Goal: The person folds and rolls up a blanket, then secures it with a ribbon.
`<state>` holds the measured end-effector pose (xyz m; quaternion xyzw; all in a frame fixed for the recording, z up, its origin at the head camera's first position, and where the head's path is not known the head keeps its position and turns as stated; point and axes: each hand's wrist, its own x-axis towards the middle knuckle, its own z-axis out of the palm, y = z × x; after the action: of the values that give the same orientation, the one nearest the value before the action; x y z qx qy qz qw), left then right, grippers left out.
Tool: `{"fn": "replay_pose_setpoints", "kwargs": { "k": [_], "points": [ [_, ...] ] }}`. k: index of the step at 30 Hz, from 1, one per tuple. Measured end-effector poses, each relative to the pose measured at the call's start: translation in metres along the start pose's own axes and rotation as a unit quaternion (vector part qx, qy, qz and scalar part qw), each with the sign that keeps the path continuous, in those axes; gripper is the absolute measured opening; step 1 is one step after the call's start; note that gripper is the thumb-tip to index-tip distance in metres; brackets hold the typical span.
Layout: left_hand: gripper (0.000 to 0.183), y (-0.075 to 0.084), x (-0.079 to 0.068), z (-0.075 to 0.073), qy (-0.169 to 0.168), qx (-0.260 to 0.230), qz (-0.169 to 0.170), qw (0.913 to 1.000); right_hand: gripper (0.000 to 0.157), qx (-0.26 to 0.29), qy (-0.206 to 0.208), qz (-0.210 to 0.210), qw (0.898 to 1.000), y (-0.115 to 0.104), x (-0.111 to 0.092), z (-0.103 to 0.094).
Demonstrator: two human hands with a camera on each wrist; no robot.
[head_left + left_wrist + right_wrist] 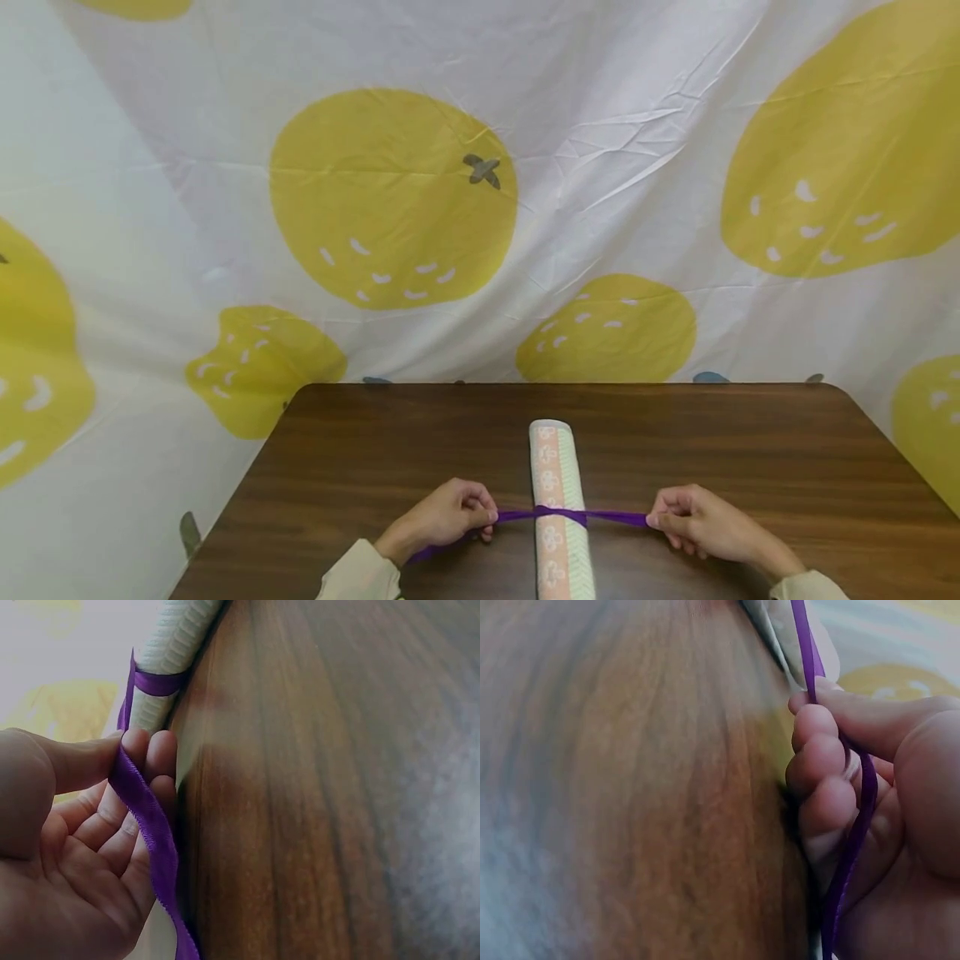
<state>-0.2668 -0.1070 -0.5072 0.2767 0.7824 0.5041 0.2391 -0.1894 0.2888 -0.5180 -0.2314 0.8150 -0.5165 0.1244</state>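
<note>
A rolled towel, white with a peach strip of pale flowers and a light green patterned side, lies lengthwise on the table. Round its middle runs a purple ribbon, crossed on top and drawn out to both sides. To the left of the roll, my left hand pinches one end between thumb and fingers; its loose tail hangs past the palm in the left wrist view. My right hand pinches the other end on the opposite side, with a tail trailing over the palm in the right wrist view.
The dark wood-grain table has rounded far corners. Behind it hangs a white cloth printed with large yellow fruit, reaching down to the table's back edge. Beige sleeves cover both wrists.
</note>
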Motion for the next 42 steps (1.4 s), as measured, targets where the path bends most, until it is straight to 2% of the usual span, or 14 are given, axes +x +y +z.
{"fn": "replay_pose_setpoints", "kwargs": {
  "k": [5,10,17,25,30,36,39,42],
  "points": [
    [0.008,0.0,0.0,0.001,0.001,-0.002,0.002,1.0,0.016,0.016,-0.008,0.002,1.0,0.001,0.001,0.0],
    [0.009,0.005,0.0,0.001,-0.004,-0.001,-0.014,0.9999,0.017,0.032,-0.013,0.008,0.999,0.004,0.0,-0.001],
    [0.015,0.016,0.005,0.002,-0.05,0.011,-0.028,0.9983,0.017,0.044,-0.018,0.003,0.999,0.006,0.001,-0.002],
    [0.009,0.025,0.007,0.0,-0.038,0.119,0.01,0.9922,0.017,0.048,-0.014,0.004,0.999,0.006,0.002,0.0],
    [0.013,0.029,0.01,0.003,-0.058,0.079,0.022,0.995,0.017,0.045,-0.012,0.0,0.999,0.006,0.001,-0.001],
    [0.037,0.034,0.012,0.01,-0.088,-0.005,0.038,0.9954,0.017,0.049,-0.01,0.003,0.999,0.008,0.0,0.0],
    [0.039,0.036,0.013,0.013,-0.089,-0.015,0.043,0.995,0.017,0.048,-0.008,0.003,0.999,0.008,0.0,0.0],
    [0.033,0.037,0.013,0.016,-0.076,-0.026,0.04,0.996,0.017,0.047,-0.006,0.0,0.999,0.008,0.0,0.0]
  ]
}}
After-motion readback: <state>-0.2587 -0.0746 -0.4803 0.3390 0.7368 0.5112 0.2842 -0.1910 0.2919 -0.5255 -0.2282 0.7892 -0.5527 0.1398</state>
